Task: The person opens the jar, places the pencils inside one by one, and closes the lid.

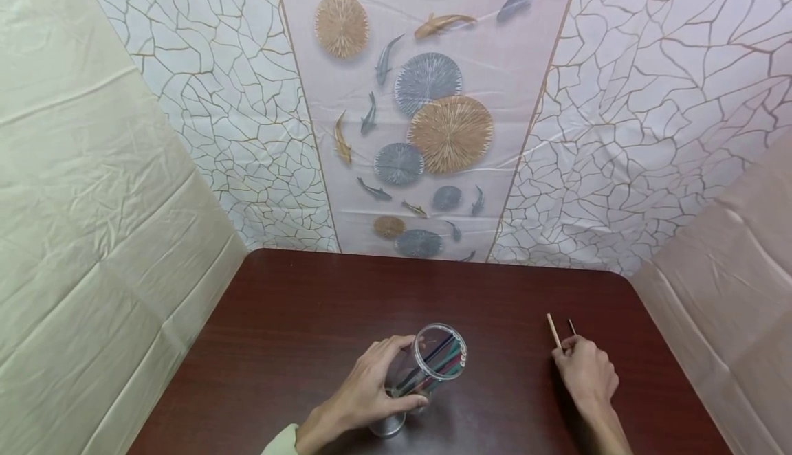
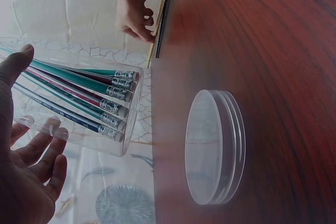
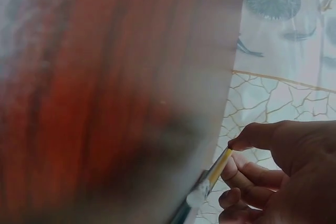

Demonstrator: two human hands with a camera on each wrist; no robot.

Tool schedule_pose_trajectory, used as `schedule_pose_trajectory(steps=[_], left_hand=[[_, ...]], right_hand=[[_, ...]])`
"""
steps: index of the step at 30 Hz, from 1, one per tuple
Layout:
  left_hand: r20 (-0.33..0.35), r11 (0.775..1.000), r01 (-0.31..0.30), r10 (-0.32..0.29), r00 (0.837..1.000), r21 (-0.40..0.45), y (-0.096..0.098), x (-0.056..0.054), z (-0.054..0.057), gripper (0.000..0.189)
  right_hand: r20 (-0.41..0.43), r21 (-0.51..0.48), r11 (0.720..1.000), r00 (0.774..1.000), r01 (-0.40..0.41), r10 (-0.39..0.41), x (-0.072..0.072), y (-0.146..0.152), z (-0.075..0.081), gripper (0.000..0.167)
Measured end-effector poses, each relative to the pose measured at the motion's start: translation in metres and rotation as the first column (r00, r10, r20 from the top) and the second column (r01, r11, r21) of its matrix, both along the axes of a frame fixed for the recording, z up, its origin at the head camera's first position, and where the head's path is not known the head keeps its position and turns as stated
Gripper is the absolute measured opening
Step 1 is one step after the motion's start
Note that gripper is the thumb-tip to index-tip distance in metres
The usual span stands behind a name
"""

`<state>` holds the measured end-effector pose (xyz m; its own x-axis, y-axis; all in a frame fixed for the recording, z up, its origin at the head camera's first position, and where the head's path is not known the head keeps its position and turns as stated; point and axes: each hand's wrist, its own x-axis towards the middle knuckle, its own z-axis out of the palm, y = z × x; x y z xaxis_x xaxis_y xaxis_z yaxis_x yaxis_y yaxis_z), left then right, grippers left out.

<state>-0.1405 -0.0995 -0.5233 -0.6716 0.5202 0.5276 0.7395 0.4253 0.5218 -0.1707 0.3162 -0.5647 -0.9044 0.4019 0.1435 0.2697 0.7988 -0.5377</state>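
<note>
My left hand [image 1: 365, 386] grips a clear jar [image 1: 402, 369], thumb on one side and fingers on the other. The jar leans over, and inside it several pencils [image 2: 79, 90] in green, red and dark blue lie along its length, their eraser ends bunched at one end. Below the jar, a round clear lid [image 2: 205, 148] rests on the table. Off to the right, my right hand [image 1: 586, 372] pinches a yellow pencil [image 3: 220, 165] between thumb and fingers. Alongside it is a dark pencil [image 2: 163, 27], low by the tabletop.
The dark reddish-brown table [image 1: 309, 304] has rounded back corners. Behind it hangs a patterned cloth [image 1: 427, 201] with fish and round motifs. Plain pale cloth [image 1: 124, 235] hangs along the left side, and a similar cloth [image 1: 730, 304] along the right.
</note>
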Motion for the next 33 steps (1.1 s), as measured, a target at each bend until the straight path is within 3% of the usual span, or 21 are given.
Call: schedule_pose_trajectory(steps=[12,26,33], left_hand=[[0.023,1.0,-0.002,0.002,1.0,-0.003,0.001,0.001,0.001,0.085],[0.012,1.0,-0.001,0.001,1.0,-0.005,0.003,0.001,0.002,0.085],[0.002,1.0,0.0,0.0,1.0,0.001,0.002,0.001,0.001,0.084]], right_hand=[[-0.129,0.024,1.0,0.992,0.0,0.003,0.003,-0.009,0.027,0.015],[-0.269,0.001,1.0,0.963,-0.008,0.008,0.019,-0.041,0.095,0.017],[-0.388,-0.042,0.999,0.922,-0.015,-0.003,0.032,-0.06,0.13,0.014]])
